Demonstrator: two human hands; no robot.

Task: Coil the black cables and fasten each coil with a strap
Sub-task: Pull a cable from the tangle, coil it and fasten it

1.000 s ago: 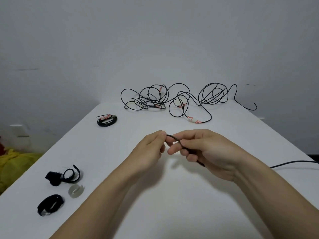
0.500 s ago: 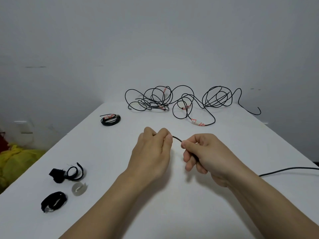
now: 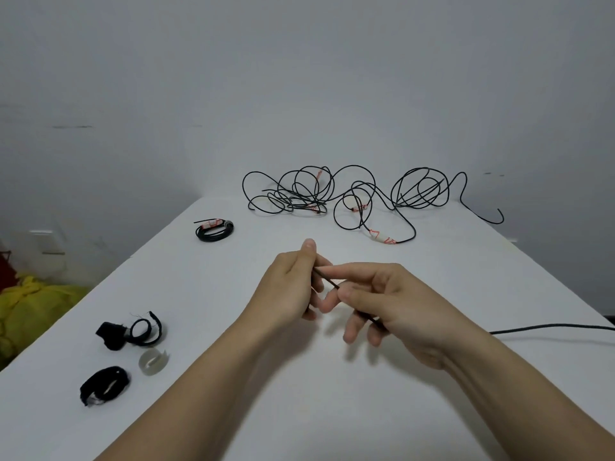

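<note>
The black cable (image 3: 549,326) runs out past the right edge of the frame; part of it is hidden inside the right hand (image 3: 392,304). Its tip disappears behind the left hand (image 3: 289,291). The yellow bundle (image 3: 36,301) is cut off at centre left.

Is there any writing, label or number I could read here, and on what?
No text can be read anywhere.
White tags with red marks on the tangled cable: too small and blurred to read.
White tag with red marks on the coiled cable: likewise unreadable.
Held cable: no marking shows.
</note>
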